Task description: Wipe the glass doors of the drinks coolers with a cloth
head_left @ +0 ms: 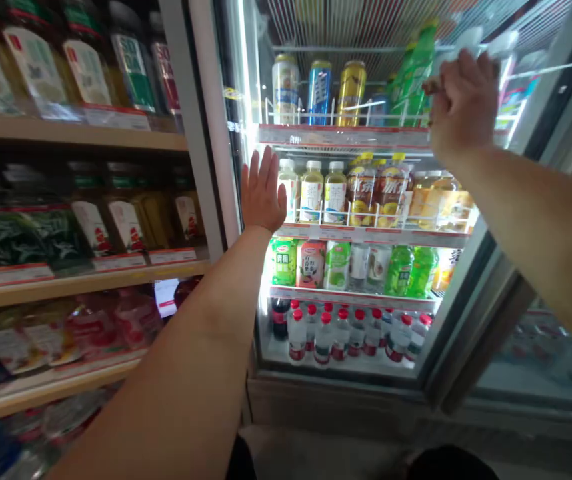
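My left hand [265, 193] has its fingers straight up, thumb standing off to the side, the whole hand wide and flat. My right hand [469, 107] is raised higher, fingers pointing up and partly bent; I can't tell from here whether they close on anything. Just beyond and above its fingertips I have a white-topped bottle [469, 40], partly covered by the hand, and I can't make out contact.

Just right of my left thumb stand white-capped bottles [311, 193], upright on a shelf, with yellow-capped bottles [363, 190] farther right. Left of my right fingers I see green bottles [420, 67], then a gold can [351, 97] and a blue can [319, 97] farther along that shelf.

Below my left fingers come a green pack [284, 265] and, lower still, red-capped bottles [323, 340] at the bottom of the lit cooler [336, 373]. Well out to the left of both hands, wooden shelves [76, 135] carry more drinks.
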Available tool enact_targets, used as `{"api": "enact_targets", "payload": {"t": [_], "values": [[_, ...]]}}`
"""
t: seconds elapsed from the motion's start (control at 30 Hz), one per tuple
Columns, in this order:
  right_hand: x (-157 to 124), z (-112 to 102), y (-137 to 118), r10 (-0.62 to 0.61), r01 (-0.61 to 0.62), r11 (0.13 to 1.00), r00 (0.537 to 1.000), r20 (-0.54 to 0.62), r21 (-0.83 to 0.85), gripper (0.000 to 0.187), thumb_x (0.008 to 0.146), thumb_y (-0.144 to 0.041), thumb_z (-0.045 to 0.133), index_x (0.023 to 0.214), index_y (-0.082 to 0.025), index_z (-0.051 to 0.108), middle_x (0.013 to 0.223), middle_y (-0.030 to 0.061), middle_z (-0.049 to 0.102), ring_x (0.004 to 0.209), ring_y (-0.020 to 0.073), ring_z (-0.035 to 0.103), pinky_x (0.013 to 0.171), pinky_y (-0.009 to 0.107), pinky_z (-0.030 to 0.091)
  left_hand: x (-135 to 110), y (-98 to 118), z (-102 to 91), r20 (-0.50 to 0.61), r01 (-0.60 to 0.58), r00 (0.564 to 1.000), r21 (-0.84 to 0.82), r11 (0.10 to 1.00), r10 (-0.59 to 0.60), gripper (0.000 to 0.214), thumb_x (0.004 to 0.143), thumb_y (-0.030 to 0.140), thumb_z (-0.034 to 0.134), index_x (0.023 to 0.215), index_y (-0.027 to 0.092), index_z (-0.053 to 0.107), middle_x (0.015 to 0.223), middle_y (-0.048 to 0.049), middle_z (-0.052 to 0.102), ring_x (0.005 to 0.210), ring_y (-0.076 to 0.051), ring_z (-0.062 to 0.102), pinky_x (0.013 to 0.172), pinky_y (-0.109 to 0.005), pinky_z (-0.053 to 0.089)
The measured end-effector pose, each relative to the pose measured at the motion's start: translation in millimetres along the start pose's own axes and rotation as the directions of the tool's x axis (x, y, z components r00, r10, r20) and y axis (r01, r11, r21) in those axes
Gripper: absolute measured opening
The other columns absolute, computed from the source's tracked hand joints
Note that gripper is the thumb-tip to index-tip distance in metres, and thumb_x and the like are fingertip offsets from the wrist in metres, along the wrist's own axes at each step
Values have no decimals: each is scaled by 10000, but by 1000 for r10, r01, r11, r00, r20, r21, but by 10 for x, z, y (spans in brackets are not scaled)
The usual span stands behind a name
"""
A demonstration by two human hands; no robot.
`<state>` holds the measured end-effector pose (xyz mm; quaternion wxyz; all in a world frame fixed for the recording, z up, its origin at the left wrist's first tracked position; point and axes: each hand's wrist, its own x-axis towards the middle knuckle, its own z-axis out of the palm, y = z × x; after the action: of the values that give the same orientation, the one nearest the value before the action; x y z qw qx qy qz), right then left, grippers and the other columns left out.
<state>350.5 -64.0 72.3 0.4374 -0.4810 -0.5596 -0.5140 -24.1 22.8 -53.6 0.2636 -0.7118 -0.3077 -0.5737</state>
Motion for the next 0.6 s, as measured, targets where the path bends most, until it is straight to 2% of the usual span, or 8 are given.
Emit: {"api": "enact_targets", "payload": {"t": [0.07,0.13,0.2,0.27,0.37,0.43,0.5,0.6], "values": [[-128,-10,-215,83,-87,993,996,41,82,530,1089,-254,453,1601,-154,547,1707,118,419,1618,330,302,1348,583,205,3,4,-3,7,14,1000,-9,1000,-14,708,1085,550,380,1702,202,352,1785,-10,267,1686,-241,45,1404,-486,-62],[-353,-50,-443,-46,28,989,991,122,142,500,1110,-274,414,1579,-212,577,1699,53,444,1629,294,291,1359,542,212,4,12,-11,7,12,1000,-10,1000,-12,701,1090,541,382,1702,202,350,1783,-25,272,1686,-238,54,1401,-479,-61],[-447,-97,-578,-104,77,983,981,162,164,481,1109,-262,411,1546,-219,608,1680,44,476,1622,284,312,1360,538,222,3,23,-20,6,4,1000,-7,1000,-4,690,1089,514,395,1698,191,354,1776,-58,297,1684,-248,77,1396,-485,-47],[-305,-124,-602,-87,58,986,979,184,159,478,1103,-238,422,1544,-207,605,1689,45,461,1622,290,314,1359,555,223,1,31,-24,1,2,1000,-1,1000,-2,679,1086,497,408,1692,195,364,1769,-71,317,1683,-253,92,1392,-484,-42],[44,-94,-601,11,-38,989,982,189,141,512,1093,-250,463,1601,-222,528,1740,29,369,1640,318,265,1354,625,200,-3,30,-17,6,1,1000,20,1000,-1,664,1081,460,403,1688,194,368,1773,-72,307,1686,-249,78,1387,-485,-52],[57,-41,-677,53,-80,985,982,179,150,547,1085,-267,471,1631,-236,479,1759,17,323,1655,322,217,1353,659,164,-3,27,-11,9,0,1000,42,999,0,668,1073,437,389,1690,180,365,1778,-74,293,1687,-245,65,1387,-479,-59],[-151,2,-805,5,-40,980,984,177,194,535,1095,-285,413,1623,-256,492,1751,-4,333,1663,293,200,1362,640,149,0,27,-10,16,3,1000,45,999,-3,681,1068,441,384,1691,167,365,1781,-75,285,1687,-247,56,1392,-471,-62],[-443,5,-974,-226,160,945,950,215,286,517,1100,-332,364,1577,-274,555,1709,-28,417,1647,266,267,1359,599,199,5,32,-15,40,26,999,16,1000,-27,705,1082,517,375,1703,184,350,1790,-40,263,1688,-253,33,1398,-469,-78]]}}
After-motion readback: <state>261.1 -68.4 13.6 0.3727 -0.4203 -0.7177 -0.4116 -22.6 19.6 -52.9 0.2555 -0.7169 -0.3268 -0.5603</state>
